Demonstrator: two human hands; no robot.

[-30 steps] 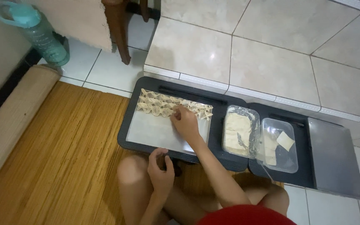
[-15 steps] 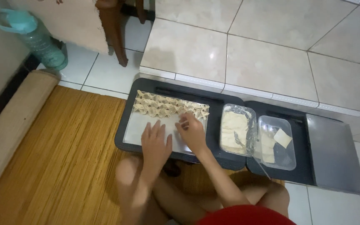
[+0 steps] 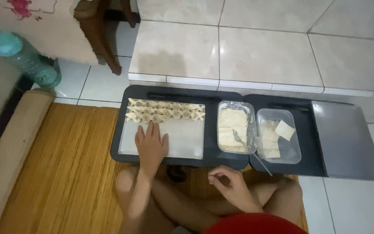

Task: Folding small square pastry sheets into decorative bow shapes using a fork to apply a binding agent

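Note:
My left hand (image 3: 151,144) lies flat, fingers spread, on the pale sheet (image 3: 182,141) lining a dark tray (image 3: 120,125). Just beyond its fingertips, rows of folded dumplings (image 3: 165,110) fill the far part of that sheet. My right hand (image 3: 228,184) hovers over my crossed legs near the tray's front edge, fingers loosely curled with nothing visible in them. A clear container of filling (image 3: 234,126) with a spoon (image 3: 249,149) in it stands to the right. Beside it, another clear container (image 3: 278,135) holds square wrappers.
A second dark tray (image 3: 312,160) carries a grey lid or board (image 3: 347,138) at the right. A raised tiled step (image 3: 260,56) runs behind the trays. A teal water bottle (image 3: 22,56) and a wooden furniture leg (image 3: 102,39) stand at the back left. A woven mat (image 3: 61,173) lies underneath.
My right hand has drawn back from the dumpling rows to my lap. My left hand has moved from my knee onto the sheet and now rests flat there.

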